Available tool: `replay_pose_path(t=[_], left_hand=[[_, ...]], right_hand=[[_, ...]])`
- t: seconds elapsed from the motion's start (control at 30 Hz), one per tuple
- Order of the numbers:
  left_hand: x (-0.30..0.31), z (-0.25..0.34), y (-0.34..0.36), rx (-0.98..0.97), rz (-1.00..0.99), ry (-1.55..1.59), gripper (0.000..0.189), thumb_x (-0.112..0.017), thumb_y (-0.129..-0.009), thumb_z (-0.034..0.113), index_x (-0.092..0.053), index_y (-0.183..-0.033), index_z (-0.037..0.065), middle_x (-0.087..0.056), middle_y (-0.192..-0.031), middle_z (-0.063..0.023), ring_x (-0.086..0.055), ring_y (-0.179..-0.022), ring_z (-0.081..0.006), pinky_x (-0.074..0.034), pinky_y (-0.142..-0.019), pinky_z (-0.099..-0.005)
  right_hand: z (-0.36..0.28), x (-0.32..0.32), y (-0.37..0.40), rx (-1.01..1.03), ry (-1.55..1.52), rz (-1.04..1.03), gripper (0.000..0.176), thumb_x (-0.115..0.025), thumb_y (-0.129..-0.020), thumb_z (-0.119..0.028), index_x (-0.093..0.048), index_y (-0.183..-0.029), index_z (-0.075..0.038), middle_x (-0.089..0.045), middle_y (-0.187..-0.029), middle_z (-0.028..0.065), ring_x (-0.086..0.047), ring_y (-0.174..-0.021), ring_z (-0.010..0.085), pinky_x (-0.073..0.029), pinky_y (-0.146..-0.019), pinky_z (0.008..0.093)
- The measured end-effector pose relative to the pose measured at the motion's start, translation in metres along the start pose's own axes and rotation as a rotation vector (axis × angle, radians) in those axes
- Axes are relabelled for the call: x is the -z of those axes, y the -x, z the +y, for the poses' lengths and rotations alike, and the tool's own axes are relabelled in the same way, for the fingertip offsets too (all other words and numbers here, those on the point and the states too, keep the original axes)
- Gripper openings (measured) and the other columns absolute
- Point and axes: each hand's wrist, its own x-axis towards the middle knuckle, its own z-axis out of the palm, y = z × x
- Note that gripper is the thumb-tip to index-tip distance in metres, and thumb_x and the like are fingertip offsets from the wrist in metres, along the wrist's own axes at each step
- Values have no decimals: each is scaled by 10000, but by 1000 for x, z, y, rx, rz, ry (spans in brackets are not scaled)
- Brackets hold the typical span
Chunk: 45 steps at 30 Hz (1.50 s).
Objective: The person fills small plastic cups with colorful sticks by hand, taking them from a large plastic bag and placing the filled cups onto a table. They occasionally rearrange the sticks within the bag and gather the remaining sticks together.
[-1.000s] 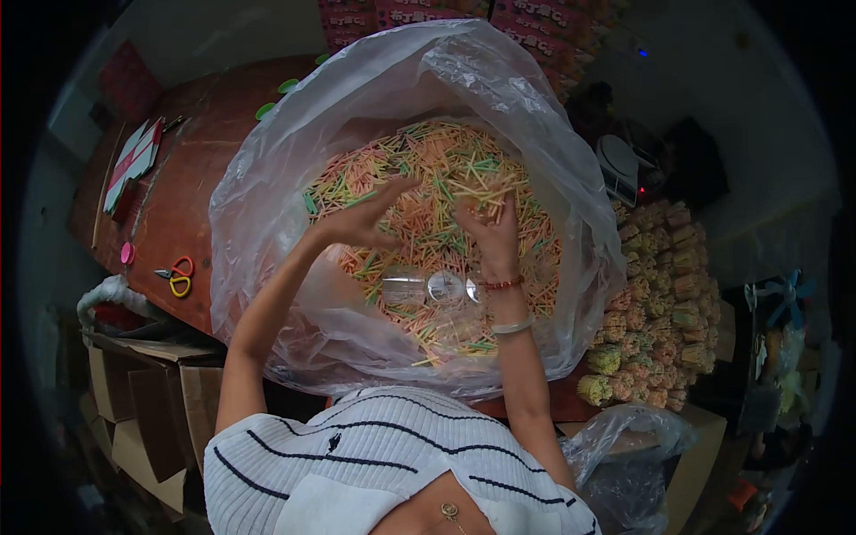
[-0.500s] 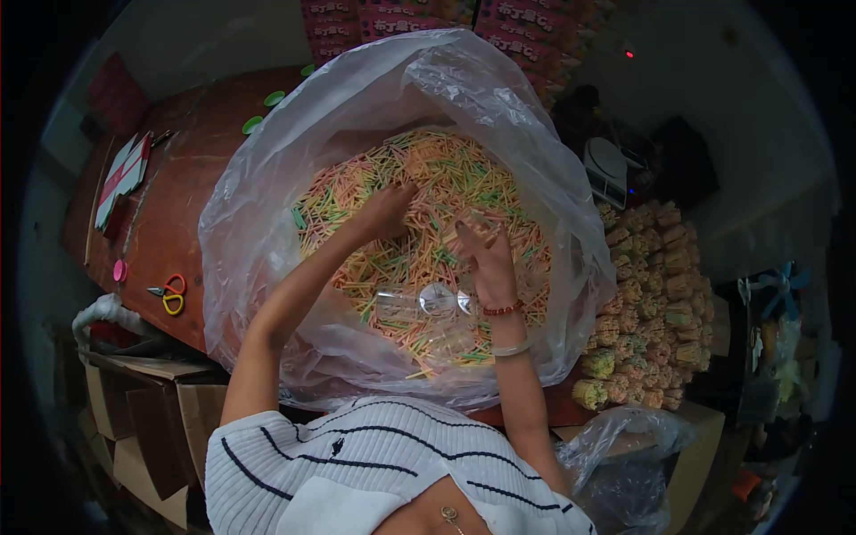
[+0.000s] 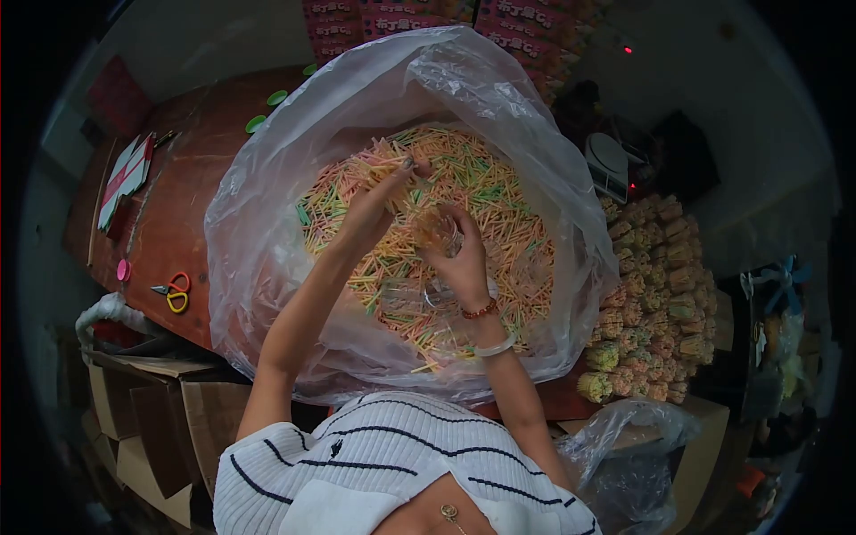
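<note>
A large clear plastic bag (image 3: 259, 214) stands rolled open, filled with thin pastel sticks (image 3: 486, 174) in pink, yellow, orange and green. My left hand (image 3: 373, 203) is closed round a bunch of these sticks (image 3: 374, 163), raised over the pile. Just right of it, my right hand (image 3: 459, 263) grips a clear plastic jar (image 3: 437, 230), its mouth tilted toward the left hand. Whether sticks are inside the jar is hard to make out. Another clear jar (image 3: 401, 296) lies on the sticks below my hands.
Bundled sticks (image 3: 655, 303) are stacked to the right, below a white scale (image 3: 606, 156). On the brown table (image 3: 178, 223) at left lie scissors (image 3: 176, 292), a pink cap (image 3: 123, 269) and green caps (image 3: 256, 124). Cardboard boxes (image 3: 214, 419) stand at the lower left. Pink printed boxes (image 3: 401, 18) line the back.
My left hand has come up out of the pile with a bunch of sticks. My right hand has moved left, bringing the jar near it and turning its mouth.
</note>
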Motion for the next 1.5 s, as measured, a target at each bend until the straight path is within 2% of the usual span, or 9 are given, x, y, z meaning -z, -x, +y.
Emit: replay_pose_path(t=[0.3,0.63,0.73,0.83,0.97,1.13,1.3,1.37,1.5], left_hand=[[-37,-21,19,-163,-92,-464,418,-699,-982,249,-604,-1314,13,-639,-1374,-140,-620,-1228,-199,-510,-1028,-371],[10,19,7,-74,-120,-475,745,-648,-951,495,-412,-1539,104,-406,-1583,-149,-352,-1486,-325,-271,-1229,-499],[71,10,11,-106,-434,-1499,1069,-840,-733,374,-275,-1608,135,-334,-1619,-161,-302,-1507,-367,-247,-1245,-509],[75,-17,14,-151,-597,-1823,1110,-865,-665,284,-284,-1598,131,-358,-1578,-177,-342,-1468,-371,-300,-1211,-518],[53,-32,-13,-149,-629,-1729,1011,-848,-654,248,-369,-1534,116,-499,-1446,-185,-459,-1371,-367,-396,-1123,-506],[53,-58,-20,20,-301,-1644,679,-780,-699,153,-527,-1320,45,-700,-922,-200,-662,-881,-452,-543,-787,-502],[75,-56,0,-56,-263,-1310,336,-713,-871,128,-665,-1186,23,-722,-1041,-179,-701,-896,-304,-541,-764,-393],[69,-53,2,41,40,-852,189,-644,-960,175,-669,-1106,59,-708,-863,-73,-672,-753,-185,-515,-668,-384],[30,-29,16,180,329,-563,372,-603,-1045,379,-678,-1191,45,-704,-1024,-12,-640,-881,-116,-514,-764,-313]], right_hand=[[1,-16,-1,37,-76,107,724,-913,-706,-104,-528,-1317,-42,-604,-1254,125,-627,-1148,273,-524,-987,377],[-3,12,-20,-133,-298,31,661,-888,-730,-25,-544,-1294,-55,-663,-1186,74,-667,-1093,199,-576,-928,355],[-8,40,-27,-173,-229,20,593,-845,-769,42,-568,-1283,-56,-659,-1208,71,-675,-1102,208,-595,-945,348],[-6,48,-27,-170,-269,-108,620,-872,-744,20,-553,-1272,-50,-656,-1183,60,-672,-1061,178,-588,-916,341],[-1,43,-29,-183,-448,-69,609,-827,-789,57,-532,-1312,-47,-648,-1209,64,-659,-1123,186,-586,-947,333],[-11,47,-43,-178,-584,-101,626,-849,-769,44,-550,-1310,-56,-653,-1220,62,-664,-1099,166,-581,-925,316],[-6,49,-44,-194,-382,-159,569,-844,-785,39,-556,-1273,-14,-665,-1210,60,-676,-1077,162,-570,-925,306],[8,41,-48,2,-292,-71,575,-852,-780,27,-556,-1273,-6,-664,-1217,72,-674,-1084,179,-567,-924,318],[-3,31,-26,-274,-369,-13,636,-876,-741,13,-560,-1290,-45,-626,-1263,78,-626,-1159,197,-548,-977,333]])
